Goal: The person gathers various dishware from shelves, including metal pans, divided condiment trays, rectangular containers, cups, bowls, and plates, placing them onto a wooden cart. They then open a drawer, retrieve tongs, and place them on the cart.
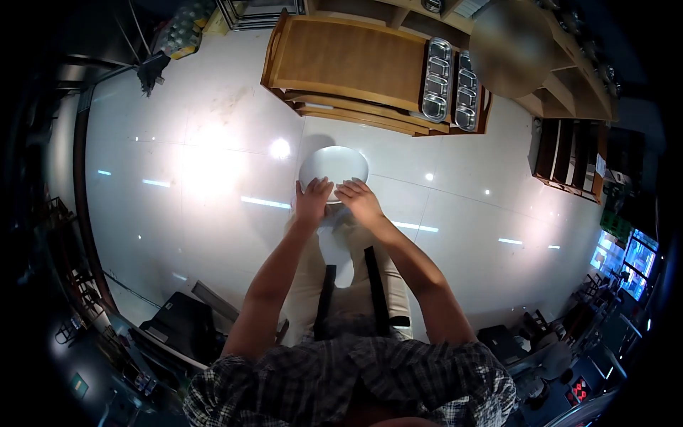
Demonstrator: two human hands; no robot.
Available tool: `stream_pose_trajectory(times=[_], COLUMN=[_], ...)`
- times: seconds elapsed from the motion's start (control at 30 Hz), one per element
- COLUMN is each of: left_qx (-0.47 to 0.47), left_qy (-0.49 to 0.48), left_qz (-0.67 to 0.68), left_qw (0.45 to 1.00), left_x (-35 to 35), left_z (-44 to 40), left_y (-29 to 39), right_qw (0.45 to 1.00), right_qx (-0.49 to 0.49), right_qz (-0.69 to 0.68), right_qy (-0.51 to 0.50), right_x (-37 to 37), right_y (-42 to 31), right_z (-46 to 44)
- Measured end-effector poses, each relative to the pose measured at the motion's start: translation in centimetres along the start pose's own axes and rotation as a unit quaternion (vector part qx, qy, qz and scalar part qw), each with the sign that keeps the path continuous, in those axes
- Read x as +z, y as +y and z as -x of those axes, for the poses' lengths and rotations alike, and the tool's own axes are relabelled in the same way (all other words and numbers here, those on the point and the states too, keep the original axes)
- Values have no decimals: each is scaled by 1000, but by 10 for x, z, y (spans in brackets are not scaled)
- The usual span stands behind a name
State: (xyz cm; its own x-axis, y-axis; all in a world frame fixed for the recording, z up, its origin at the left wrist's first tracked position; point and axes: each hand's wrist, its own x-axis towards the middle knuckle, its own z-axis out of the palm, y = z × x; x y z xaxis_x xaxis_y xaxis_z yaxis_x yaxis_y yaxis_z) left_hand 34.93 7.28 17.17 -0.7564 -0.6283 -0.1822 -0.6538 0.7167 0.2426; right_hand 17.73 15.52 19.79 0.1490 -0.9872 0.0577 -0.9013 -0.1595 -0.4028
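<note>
A round white plate [334,162] is held out in front of my body, over the pale tiled floor. My left hand [313,199] grips its near left edge, with the fingertips on the upper face. On the near right edge my right hand [361,200] has a matching grip, fingers lying over the rim. Both thumbs are mostly out of sight. Whether it is one plate or a stack I cannot tell.
Ahead stands a wooden cart [348,60] carrying two metal compartment trays [437,80] at its right end. A wooden shelf unit [569,85] is beyond it, partly behind a blurred round brown shape [512,48]. Packed bottles [186,30] sit at far left. A dark rack [569,160] stands right.
</note>
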Motion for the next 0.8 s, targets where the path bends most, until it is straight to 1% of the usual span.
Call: stream_pose_trajectory(times=[0.07,0.13,0.2,0.3,0.37,0.47,0.5,0.53,0.57,0.6,0.63,0.67,0.73,0.77,0.8], left_qx=[-7,-15,-24,-37,-49,-35,-42,-51,-53,-50,-46,-46,-80,-65,-68], left_qy=[9,19,48,27,14,3,-22,-50,-53,-103,-150,-148,-54,-62,-58], left_qz=[-1,-7,30,59,72,70,75,82,85,78,71,71,27,0,0], left_qw=[1000,1000,998,997,996,997,996,994,994,990,985,985,995,996,996], left_x=[25,50,76,116,147,184,193,198,201,199,201,206,213,211,206], left_z=[-7,-20,-31,-53,-65,-92,-103,-112,-120,-132,-138,-141,-145,-148,-150], left_y=[-11,-27,-36,-52,-66,-88,-97,-103,-111,-119,-125,-127,-129,-132,-132], right_qw=[1000,1000,999,999,1000,999,999,999,998,998,998,998,996,998,999], right_qx=[3,14,27,24,22,19,18,22,28,28,8,-12,-12,-19,-25], right_qz=[11,19,25,30,-17,-48,-44,-47,-54,-55,-50,-43,-59,-22,14], right_qy=[-12,4,16,16,-5,-14,-14,6,25,21,30,44,64,54,45], right_x=[25,51,81,126,158,198,210,223,236,251,265,278,310,325,341], right_y=[6,16,26,55,75,100,109,117,121,127,134,141,155,165,175], right_z=[-6,-20,-27,-39,-44,-56,-62,-67,-70,-71,-73,-78,-86,-94,-101])
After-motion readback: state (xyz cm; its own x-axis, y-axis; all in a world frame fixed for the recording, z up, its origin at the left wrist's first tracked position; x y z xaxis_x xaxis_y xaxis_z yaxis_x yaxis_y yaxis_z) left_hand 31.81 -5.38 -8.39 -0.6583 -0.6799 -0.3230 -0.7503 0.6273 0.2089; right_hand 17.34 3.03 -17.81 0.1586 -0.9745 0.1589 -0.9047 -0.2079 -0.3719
